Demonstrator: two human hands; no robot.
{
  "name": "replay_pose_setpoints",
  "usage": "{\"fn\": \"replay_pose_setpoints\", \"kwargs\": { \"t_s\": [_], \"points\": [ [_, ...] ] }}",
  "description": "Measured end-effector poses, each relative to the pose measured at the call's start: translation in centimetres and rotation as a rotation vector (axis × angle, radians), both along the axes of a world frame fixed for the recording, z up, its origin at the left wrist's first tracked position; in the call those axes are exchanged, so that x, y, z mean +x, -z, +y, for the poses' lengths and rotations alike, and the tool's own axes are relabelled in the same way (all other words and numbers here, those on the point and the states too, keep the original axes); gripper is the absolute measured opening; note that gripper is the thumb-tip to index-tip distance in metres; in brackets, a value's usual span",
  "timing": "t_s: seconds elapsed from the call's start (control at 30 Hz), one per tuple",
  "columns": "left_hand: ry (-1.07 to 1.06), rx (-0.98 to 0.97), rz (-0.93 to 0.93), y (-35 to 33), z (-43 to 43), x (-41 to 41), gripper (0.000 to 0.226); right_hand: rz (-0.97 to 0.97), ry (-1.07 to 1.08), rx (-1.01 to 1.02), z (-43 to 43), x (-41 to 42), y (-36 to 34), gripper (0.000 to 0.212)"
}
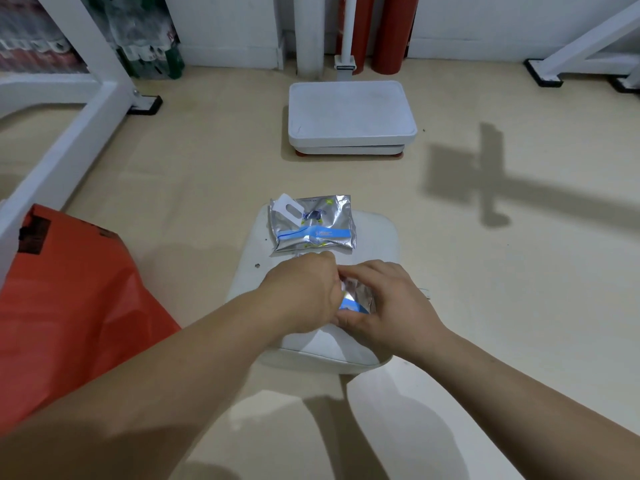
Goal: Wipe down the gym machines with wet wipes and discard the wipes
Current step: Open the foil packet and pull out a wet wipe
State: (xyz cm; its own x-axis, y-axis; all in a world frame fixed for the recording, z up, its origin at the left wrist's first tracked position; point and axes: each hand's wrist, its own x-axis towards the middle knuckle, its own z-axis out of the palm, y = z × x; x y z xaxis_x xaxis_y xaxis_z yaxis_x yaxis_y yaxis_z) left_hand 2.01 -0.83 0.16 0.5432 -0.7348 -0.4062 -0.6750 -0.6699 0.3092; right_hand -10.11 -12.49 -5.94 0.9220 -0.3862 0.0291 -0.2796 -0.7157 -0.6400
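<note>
A silver wet-wipe pack [313, 225] with a blue band and a lifted white flap lies at the far end of a white padded seat [377, 237]. Nearer to me, a second small silver and blue wipe pack [356, 296] sits between both hands above the seat. My left hand [304, 292] pinches its left side with curled fingers. My right hand [384, 301] grips its right side, thumb underneath. Most of that pack is hidden by my fingers.
An orange-red plastic bag [69, 306] stands on the floor at the left. A white platform scale [351, 116] sits ahead by the wall, with red cylinders [393, 32] behind it. White machine frames [79, 133] flank both sides; beige floor lies around the seat.
</note>
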Motion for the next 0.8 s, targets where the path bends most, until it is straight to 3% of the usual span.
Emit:
{"fn": "replay_pose_setpoints", "kwargs": {
  "t_s": [0.2,0.43,0.57,0.7,0.8],
  "points": [
    [-0.207,-0.220,0.375,-0.6,1.3,1.1,0.018,0.078,0.020,0.029,-0.2,0.6,-0.7,0.061],
    [-0.376,-0.325,0.552,-1.0,1.7,2.6,0.032,0.129,0.038,0.044,-0.3,1.1,-1.1,0.060],
    [-0.344,-0.374,0.368,-0.6,1.4,2.3,0.022,0.119,0.057,0.086,-0.3,1.1,-0.9,0.062],
    [0.106,-0.394,-0.139,0.3,1.5,1.6,0.034,0.095,0.074,0.145,-0.5,1.0,-0.8,0.055],
    [0.162,-0.379,-0.161,0.2,1.0,0.6,0.009,0.090,0.077,0.165,-0.5,1.1,-0.8,0.049]
  ]
}}
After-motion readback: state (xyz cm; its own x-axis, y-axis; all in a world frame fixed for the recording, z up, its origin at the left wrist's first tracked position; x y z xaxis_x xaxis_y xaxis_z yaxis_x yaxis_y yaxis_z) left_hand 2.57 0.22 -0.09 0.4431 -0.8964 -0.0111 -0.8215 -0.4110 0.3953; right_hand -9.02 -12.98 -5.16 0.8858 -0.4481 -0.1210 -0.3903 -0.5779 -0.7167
